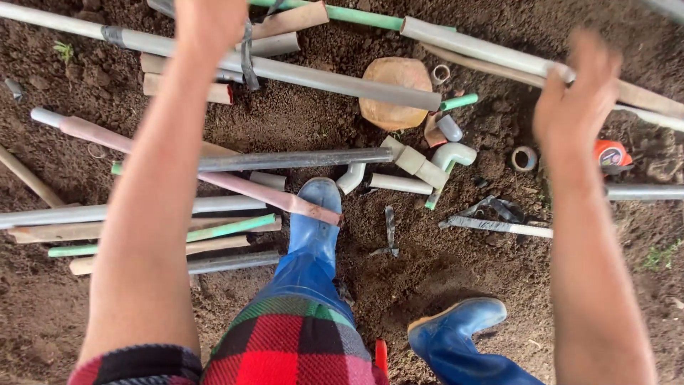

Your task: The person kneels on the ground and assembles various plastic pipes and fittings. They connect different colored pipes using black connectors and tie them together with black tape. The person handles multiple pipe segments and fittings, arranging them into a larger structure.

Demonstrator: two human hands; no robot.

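Head view, looking straight down: the grey pipe [470, 46] lay slanted across the soil [442, 271] at upper right, and our right hand [577, 93] was over its lower end. The fingers [595, 53] were spread and loose, gripping nothing. It was too blurry to say whether they touched the pipe.

Our left hand [210, 16] was above the long pipe [320, 77] at upper left. The frame edge cut its fingers off, so we couldn't tell if they were curled or loose.

We'd call this the reaching stage, with nothing picked up. Getting hold would need the right fingers to wrap round the pipe, clear of the pieces crossing it.

Further out were an elbow [452, 153], a tape roll [524, 158], an orange tape measure [611, 153] just right of the wrist, a flat tan stone [395, 91], and our blue boots [317, 214] below.
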